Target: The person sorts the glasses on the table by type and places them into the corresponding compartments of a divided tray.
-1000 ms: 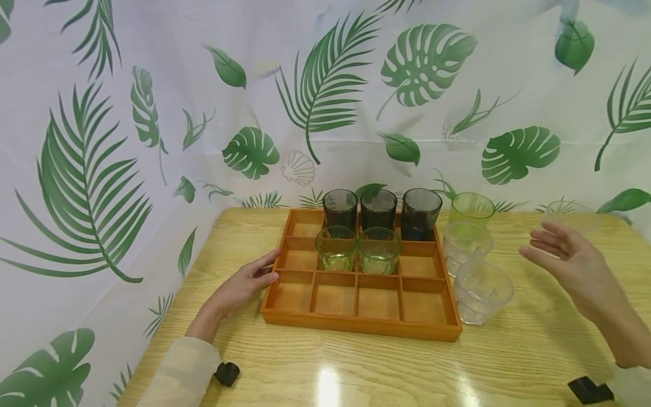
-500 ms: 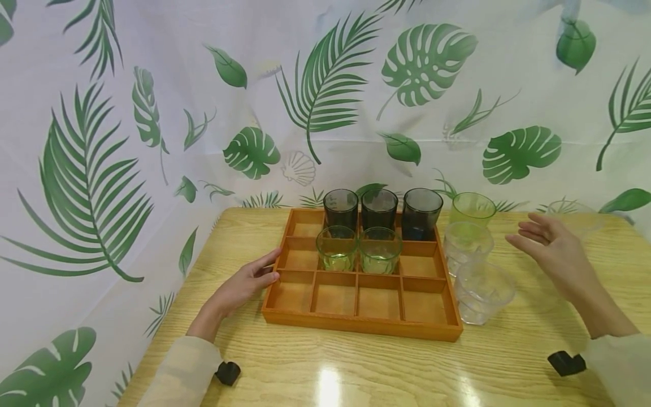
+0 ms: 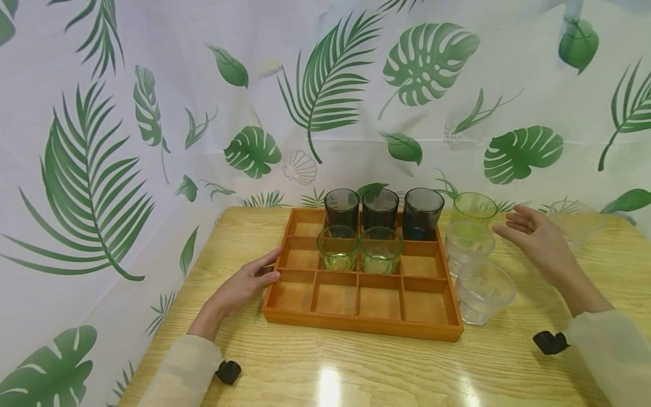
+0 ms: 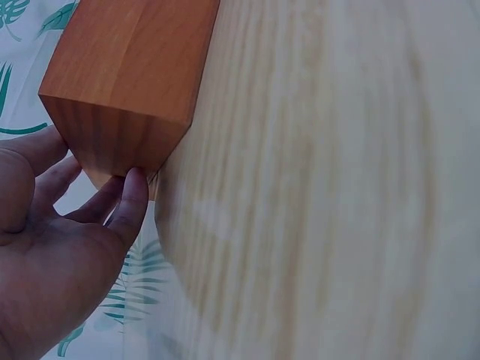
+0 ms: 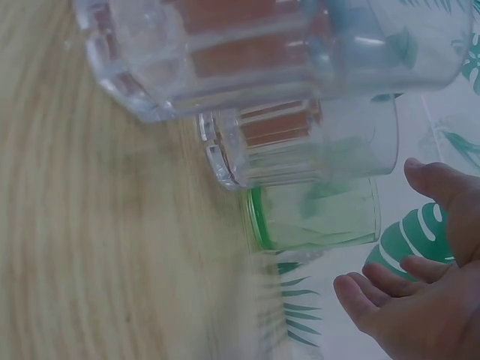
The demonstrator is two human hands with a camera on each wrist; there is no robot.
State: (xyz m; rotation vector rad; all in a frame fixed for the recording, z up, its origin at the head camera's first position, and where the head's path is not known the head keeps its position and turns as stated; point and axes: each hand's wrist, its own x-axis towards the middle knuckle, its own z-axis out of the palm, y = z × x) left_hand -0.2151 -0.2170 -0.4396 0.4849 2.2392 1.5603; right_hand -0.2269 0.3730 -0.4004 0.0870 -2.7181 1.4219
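Observation:
A wooden compartment tray (image 3: 363, 328) sits on the table. Its back row bears three dark grey glasses (image 3: 380, 206); two pale green glasses (image 3: 338, 249) stand in the middle row. My left hand (image 3: 241, 289) touches the tray's left wall with extended fingers and thumb; the left wrist view has this hand (image 4: 67, 247) against the tray's side (image 4: 120, 135). Right of the tray, a yellow-green glass (image 3: 473, 208) stands behind two clear glasses (image 3: 485, 294). My right hand (image 3: 541, 246) hovers close to the green glass with fingers loosely bent, holding nothing. The right wrist view puts the green glass (image 5: 315, 214) beyond its fingers.
Another clear glass (image 3: 574, 223) stands at the back right, partly behind the right hand. A leaf-print cloth (image 3: 335, 152) hangs behind the wooden table (image 3: 244, 362). The clear glasses stand close along the tray's right wall.
My right hand has moved left toward the yellow-green glass, away from the clear glass at the back right. The left hand, tray and glasses have stayed in place.

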